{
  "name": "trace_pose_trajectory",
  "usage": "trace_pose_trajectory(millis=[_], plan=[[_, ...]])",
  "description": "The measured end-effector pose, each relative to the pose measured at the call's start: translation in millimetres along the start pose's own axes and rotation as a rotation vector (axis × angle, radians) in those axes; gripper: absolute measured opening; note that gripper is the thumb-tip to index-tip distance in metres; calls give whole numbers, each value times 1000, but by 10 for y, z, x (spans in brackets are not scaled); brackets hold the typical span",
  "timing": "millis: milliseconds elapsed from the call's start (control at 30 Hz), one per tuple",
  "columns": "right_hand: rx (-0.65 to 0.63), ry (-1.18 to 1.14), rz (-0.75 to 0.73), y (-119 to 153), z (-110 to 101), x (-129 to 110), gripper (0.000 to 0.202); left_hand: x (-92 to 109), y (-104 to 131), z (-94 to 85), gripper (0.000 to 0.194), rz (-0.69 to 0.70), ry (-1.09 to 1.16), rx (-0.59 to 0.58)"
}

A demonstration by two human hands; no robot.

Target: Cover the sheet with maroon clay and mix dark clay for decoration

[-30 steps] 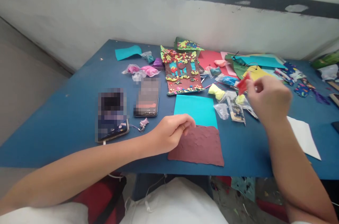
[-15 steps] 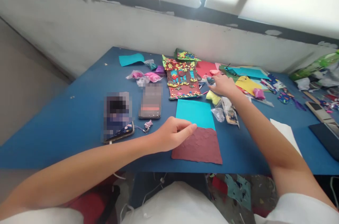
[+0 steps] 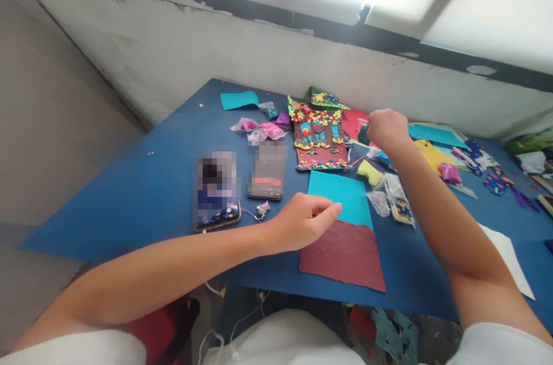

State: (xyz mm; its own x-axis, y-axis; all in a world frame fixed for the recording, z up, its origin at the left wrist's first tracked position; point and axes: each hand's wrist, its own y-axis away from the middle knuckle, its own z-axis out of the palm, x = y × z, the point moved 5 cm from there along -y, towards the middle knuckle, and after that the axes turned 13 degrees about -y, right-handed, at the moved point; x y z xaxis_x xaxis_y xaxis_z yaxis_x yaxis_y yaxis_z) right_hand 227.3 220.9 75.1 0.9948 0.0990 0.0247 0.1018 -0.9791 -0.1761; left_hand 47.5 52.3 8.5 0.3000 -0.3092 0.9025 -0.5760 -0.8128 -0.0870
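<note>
My left hand (image 3: 305,221) hovers over a sheet of cyan paper (image 3: 334,195) whose near part is covered by a flat, reddish-brown clay layer (image 3: 345,255). Its thumb and fingers are closed together, and anything between them is hidden. Farther off, my right hand (image 3: 387,128) is closed like a fist above the heap of supplies. A dark green thing (image 3: 363,135) shows at its fingers; I cannot tell whether it is held. Behind the cyan sheet lies a decorated clay picture (image 3: 319,137) with flowers and brown and blue parts.
Two phones (image 3: 216,192) (image 3: 268,172) lie left of the sheet, with a small pink charm (image 3: 262,208) nearby. Bagged pink clay (image 3: 272,130), yellow clay (image 3: 369,172) and a clear phone case (image 3: 401,201) surround the picture. White paper (image 3: 507,255) lies at right.
My right hand has lifted from the supplies and closed. The left hand stays over the sheet, shifted only slightly. The whole view has swung a little to the left.
</note>
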Motion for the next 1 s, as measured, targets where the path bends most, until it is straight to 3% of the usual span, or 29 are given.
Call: trace_pose_trajectory(millis=[133, 200, 267, 367, 500, 600, 833, 1000], plan=[[187, -24, -87, 560, -360, -372, 28, -48, -52, -149, 43, -30, 82, 187], [344, -156, -408, 1051, -508, -663, 24, -58, -62, -202, 48, -26, 105, 256], [374, -274, -684, 1528, -555, -860, 25, -59, -56, -208, 53, -13, 81, 274], [340, -380, -765, 1931, -505, -906, 27, -3, -9, -141, 51, 117, -91, 254], [278, -504, -721, 2037, -298, -814, 28, 100, 101, -18, 37, 370, -356, 273], [281, -578, -748, 2038, -138, -780, 23, 103, 117, 8, 34, 371, -438, 299], [233, -695, -701, 2003, 81, -703, 27, 125, 84, 63, 30, 351, -540, 228], [233, -750, -693, 2022, 136, -676, 31, 153, 84, 115, 36, 481, -681, 213]])
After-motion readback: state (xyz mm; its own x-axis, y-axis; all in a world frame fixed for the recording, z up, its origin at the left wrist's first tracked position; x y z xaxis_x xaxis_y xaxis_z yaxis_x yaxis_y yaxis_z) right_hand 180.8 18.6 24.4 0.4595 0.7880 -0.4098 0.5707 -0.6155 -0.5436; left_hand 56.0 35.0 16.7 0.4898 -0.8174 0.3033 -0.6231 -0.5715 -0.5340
